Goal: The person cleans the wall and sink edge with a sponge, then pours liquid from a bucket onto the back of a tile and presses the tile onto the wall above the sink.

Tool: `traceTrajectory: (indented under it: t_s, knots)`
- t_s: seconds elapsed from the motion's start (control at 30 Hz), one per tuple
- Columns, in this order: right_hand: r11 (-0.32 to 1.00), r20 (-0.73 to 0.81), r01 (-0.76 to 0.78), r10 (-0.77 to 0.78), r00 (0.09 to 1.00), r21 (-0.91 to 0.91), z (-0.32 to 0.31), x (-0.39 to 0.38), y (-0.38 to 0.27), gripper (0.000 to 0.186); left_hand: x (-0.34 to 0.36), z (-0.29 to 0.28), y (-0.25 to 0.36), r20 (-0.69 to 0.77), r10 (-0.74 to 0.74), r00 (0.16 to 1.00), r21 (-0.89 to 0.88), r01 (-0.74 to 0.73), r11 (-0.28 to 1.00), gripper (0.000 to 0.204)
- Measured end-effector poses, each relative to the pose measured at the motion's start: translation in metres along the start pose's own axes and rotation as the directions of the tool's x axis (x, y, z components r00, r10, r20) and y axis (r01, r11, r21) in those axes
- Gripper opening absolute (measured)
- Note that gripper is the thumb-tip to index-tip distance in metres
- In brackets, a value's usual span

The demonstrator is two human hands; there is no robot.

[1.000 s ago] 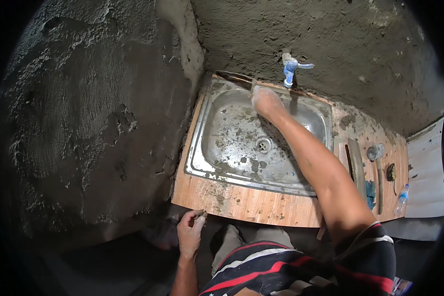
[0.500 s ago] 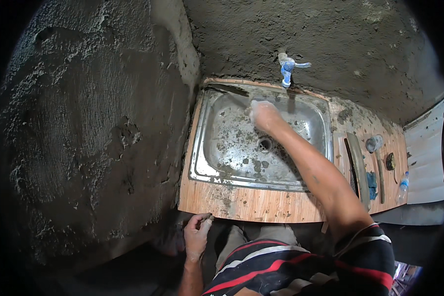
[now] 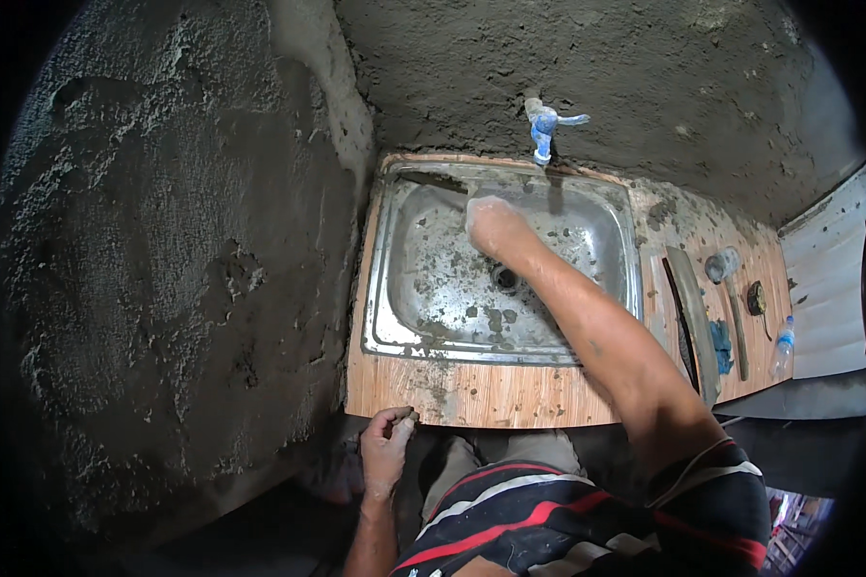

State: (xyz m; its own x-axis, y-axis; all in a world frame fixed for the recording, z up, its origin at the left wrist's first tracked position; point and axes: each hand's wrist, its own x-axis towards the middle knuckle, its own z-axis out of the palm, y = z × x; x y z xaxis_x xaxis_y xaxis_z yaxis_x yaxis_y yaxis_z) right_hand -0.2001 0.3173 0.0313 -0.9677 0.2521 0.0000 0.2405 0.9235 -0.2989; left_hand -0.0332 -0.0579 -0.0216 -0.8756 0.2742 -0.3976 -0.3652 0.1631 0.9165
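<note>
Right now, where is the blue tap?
In the head view, the blue tap is right of top centre, projecting from the rough back wall by the far rim of the sink, ahead and right of the right hand.

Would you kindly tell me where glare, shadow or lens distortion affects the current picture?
Head view: bright glare on the metal sink; head view: deep shadow below the wooden countertop, whose front edge bows; head view: black corners around the fisheye image.
</note>
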Motion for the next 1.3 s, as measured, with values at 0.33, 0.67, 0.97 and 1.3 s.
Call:
traceTrajectory:
  t_s: [0.33, 0.67, 0.97, 1.3]
  knots:
    - [0.997, -0.019, -0.066, 0.065, 0.998, -0.035, -0.012, -0.004, 0.008, 0.021, -0.002, -0.001, 0.001, -0.012, -0.013, 1.0, -0.035, 0.012, 0.999, 0.019]
    - [0.983, 0.167, -0.1, 0.074, 0.983, 0.154, -0.015, -0.025, -0.004, 0.027, -0.001, 0.004, 0.014, 0.035, 0.013, 0.999, -0.064, -0.011, 0.998, 0.018]
    - [0.993, -0.05, -0.111, 0.113, 0.992, 0.044, 0.005, 0.018, 0.043, 0.032, -0.008, 0.014, 0.016, 0.024, 0.012, 1.0, -0.012, -0.011, 1.0, 0.017]
    - [0.983, 0.082, -0.169, 0.175, 0.981, -0.074, -0.025, 0.008, 0.069, 0.027, -0.016, 0.013, 0.011, -0.027, -0.019, 0.999, 0.007, 0.019, 1.0, 0.018]
